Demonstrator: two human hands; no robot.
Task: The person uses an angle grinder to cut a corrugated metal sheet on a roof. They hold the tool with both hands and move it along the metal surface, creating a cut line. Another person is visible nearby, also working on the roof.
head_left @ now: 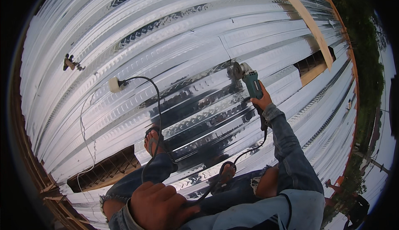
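My right hand [261, 101] grips a dark green angle grinder [252, 83], whose disc rests on or just above a ribbed silver metal sheet [195, 51]. The grinder's black cord [249, 150] runs down toward my left hand [158, 205], which is closed around the cord at the bottom of the view. A cream-coloured plug or socket block [114, 84] lies on the sheeting to the left, with a black lead and a thin pale wire attached. My sandalled feet stand on the metal.
Openings showing bars [104, 170] break the sheeting at lower left and right. A long wooden board [307, 18] lies at upper right. A small tan-and-black object [70, 64] sits at left. The roof edge curves along the right, with trees, wires and another person [356, 211] beyond.
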